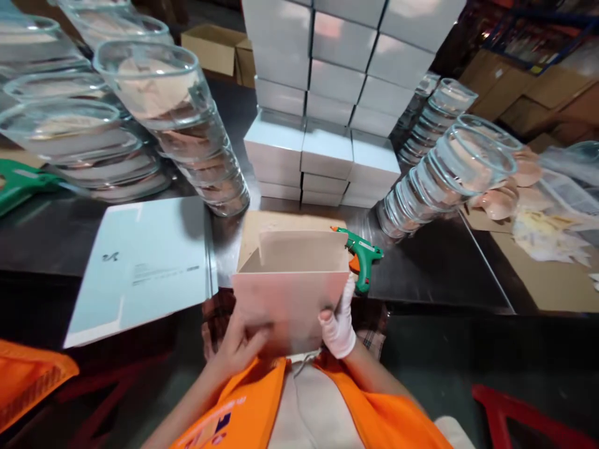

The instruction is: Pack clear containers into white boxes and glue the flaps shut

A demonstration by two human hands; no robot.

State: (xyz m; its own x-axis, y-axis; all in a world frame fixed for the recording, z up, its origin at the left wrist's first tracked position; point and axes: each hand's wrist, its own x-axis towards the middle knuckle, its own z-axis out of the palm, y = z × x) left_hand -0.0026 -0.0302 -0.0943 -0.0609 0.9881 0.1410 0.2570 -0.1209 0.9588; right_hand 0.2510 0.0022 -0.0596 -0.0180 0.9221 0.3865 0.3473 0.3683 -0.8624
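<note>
Head view: both hands on a half-formed cardboard box (292,284), held just above the near edge of the tabletop (444,268), close to the torso. Open top faces away; inner walls visible, front panel toward the camera.

Left hand (238,346), bare: grip closed on the lower left corner of the box, fingers wrapped under the bottom edge, thumb on the front panel. Right hand (340,321), in a white glove: grip closed on the right side wall, fingers up along the edge.

Green glue gun (362,254) lies on the tabletop just beside the box's right rear corner, nozzle pointing left. Flat sheet of printed box blanks (140,265) lies left of the box, overhanging the tabletop edge. Stacked white boxes (322,168) sit behind; leaning stacks of glass bowls (187,131) flank them left and right.

My read on doing this step well:
- Keep the corners square while pressing; the left hand's low hold looks right for supporting the bottom fold.
- Press along the seams, not mid-panel, the board looks thin and would bow.
- Keep elbows in: the bowl stacks are tilted and near.
- Mind the gun's nozzle by the gloved hand.
</note>
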